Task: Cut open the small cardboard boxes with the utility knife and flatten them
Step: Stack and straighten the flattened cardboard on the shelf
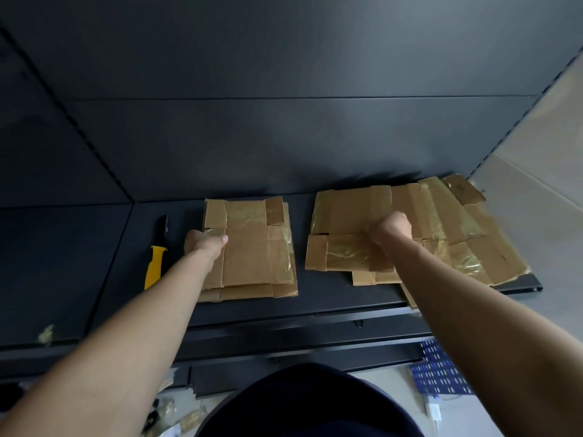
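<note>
Pressure straight down through right grip [392, 230], fisted empty on right cardboard stack [347, 212]; pinch edge of left cardboard stack [249, 247] with left grip [203, 244], thumb on top. Leave utility knife [155, 263] lying on shelf [94, 263], leftmost.

The person's left forearm [126, 326] and right forearm [473, 298] are bare along their whole visible length, long and slim, each narrowing at the wrist into the left hand [205, 242] and the right hand [392, 228]. Low in the middle of the view bulges a rounded, plain dark navy garment [310, 402]; what kind of garment cannot be told.
</note>
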Motion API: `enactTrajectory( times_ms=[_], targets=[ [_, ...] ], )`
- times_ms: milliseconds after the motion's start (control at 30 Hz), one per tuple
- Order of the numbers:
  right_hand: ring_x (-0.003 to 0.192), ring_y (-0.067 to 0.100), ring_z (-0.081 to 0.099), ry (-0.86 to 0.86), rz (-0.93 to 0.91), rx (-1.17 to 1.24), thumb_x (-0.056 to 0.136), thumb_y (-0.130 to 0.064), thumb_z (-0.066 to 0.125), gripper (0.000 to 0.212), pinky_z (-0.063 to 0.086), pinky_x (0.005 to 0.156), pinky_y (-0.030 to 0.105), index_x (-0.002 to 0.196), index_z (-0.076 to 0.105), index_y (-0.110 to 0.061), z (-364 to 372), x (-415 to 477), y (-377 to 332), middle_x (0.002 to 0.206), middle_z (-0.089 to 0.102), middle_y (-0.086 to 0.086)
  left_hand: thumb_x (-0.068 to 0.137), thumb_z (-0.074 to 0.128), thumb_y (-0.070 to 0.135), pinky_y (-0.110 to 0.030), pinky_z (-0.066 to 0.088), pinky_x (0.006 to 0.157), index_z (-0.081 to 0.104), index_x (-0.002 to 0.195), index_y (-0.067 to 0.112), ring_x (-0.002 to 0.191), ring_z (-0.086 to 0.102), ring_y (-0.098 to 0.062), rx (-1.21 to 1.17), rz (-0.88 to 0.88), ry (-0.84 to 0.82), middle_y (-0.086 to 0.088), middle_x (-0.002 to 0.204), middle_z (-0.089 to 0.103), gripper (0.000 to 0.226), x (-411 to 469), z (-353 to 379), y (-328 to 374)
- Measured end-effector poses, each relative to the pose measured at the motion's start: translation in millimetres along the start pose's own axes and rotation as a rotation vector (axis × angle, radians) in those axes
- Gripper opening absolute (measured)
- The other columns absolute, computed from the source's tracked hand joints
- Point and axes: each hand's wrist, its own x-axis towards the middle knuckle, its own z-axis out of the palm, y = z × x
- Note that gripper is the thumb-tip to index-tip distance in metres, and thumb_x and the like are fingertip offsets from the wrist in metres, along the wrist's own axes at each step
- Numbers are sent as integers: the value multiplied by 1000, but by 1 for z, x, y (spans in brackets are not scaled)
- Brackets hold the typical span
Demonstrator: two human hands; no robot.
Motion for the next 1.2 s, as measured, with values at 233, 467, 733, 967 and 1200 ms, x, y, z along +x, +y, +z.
enactTrajectory(
  times_ms=[233, 467, 733, 967, 1200],
  targets=[
    [99, 32, 63, 0, -67, 415, 89, -16, 58, 31, 52, 90, 40, 116, 60, -1, -7, -5, -15, 112, 64, 16, 84, 70, 37, -47, 45, 97, 43, 136, -2, 121, 45, -37, 151, 22, 17, -20, 136, 44, 70, 5, -9, -3],
    [99, 35, 62, 166, -153, 352, 89, -16, 50, 26, 51, 90, 43, 110, 61, -7, 0, -21, -17, 109, 64, 16, 79, 77, 25, -45, 42, 100, 31, 141, 3, 128, 42, -36, 88, 66, -20, -18, 144, 38, 81, 5, -14, -1],
    [82, 27, 60, -196, -43, 509, 89, -22, 62, 26, 53, 72, 36, 106, 60, -2, -7, -22, -11, 93, 62, 13, 79, 77, 19, -38, 46, 90, 42, 133, 1, 119, 51, -33, 138, 95, -74, -17, 132, 51, 68, 10, -16, 2],
    [80, 23, 62, -355, -238, 441, 89, -24, 61, 27, 51, 68, 30, 111, 64, -7, 45, -72, -45, 93, 65, 8, 98, 49, 31, -35, 42, 73, 55, 122, -3, 101, 55, -32, -21, 101, -70, -18, 122, 58, 41, 12, -18, 5],
    [119, 34, 45, -293, -237, 121, 91, -38, 56, 46, 42, 100, 41, 128, 51, -11, 109, -102, -57, 135, 42, 15, 76, 71, 52, -43, 35, 105, 26, 146, 7, 133, 34, -33, 157, 114, -335, -15, 149, 30, 94, 7, -25, -4]
  ],
)
